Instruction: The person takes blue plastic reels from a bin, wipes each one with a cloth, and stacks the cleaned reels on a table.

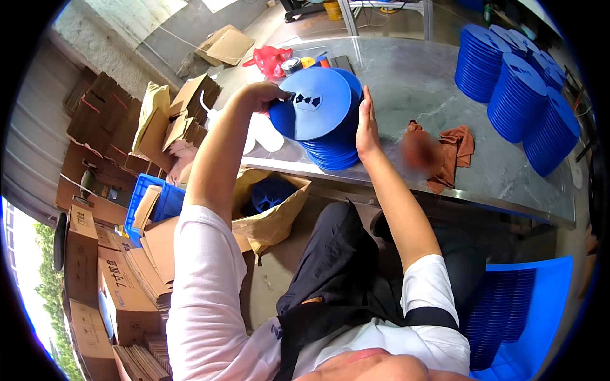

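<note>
A tall stack of round blue plastic discs (330, 157) stands at the front edge of the metal table. Its top disc (324, 117) sits tilted and off-centre, with dark cut-outs near its middle. My left hand (262, 95) grips the left rim of this disc, thumb on top and fingers hidden beneath. Flat against the right side of the stack lies my right hand (366, 130), its fingers stretched out. A brown cloth (454, 152) lies to the right of that hand, partly blurred.
More stacks of blue discs (518, 95) fill the table's right end. A red plastic bag (272, 61) and small items lie behind my left hand. Below are an open sack (279, 222), a blue crate (168, 200), cardboard boxes (127, 286) and a blue bin (553, 311) of discs.
</note>
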Demonstrator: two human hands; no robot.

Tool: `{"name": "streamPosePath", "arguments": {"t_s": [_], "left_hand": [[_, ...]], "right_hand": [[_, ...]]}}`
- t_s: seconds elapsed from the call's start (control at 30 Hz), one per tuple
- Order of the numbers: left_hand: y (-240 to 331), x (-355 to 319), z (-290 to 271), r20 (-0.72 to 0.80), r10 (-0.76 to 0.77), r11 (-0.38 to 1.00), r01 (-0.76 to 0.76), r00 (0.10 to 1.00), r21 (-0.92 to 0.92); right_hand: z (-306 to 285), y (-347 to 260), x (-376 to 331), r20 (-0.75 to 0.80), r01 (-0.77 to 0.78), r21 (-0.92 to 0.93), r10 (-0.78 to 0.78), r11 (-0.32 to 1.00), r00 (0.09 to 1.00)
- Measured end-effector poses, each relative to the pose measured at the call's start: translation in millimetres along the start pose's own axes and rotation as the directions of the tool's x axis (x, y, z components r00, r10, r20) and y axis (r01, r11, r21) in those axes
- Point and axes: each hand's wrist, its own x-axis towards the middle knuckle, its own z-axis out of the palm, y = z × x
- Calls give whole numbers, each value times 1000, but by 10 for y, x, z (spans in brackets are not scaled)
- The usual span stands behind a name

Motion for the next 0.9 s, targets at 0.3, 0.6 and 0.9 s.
{"name": "streamPosePath", "arguments": {"t_s": [0.3, 0.6, 0.9], "left_hand": [[-129, -99, -3, -89, 67, 981, -82, 994, -178], [-329, 152, 166, -177, 147, 744, -227, 973, -628], [-266, -600, 526, -507, 424, 73, -586, 751, -807]], "right_hand": [[49, 35, 70, -49, 105, -157, -114, 982, 992], [-3, 203, 165, -35, 121, -357, -143, 926, 989], [99, -819, -31, -23, 538, -371, -587, 757, 809]]}}
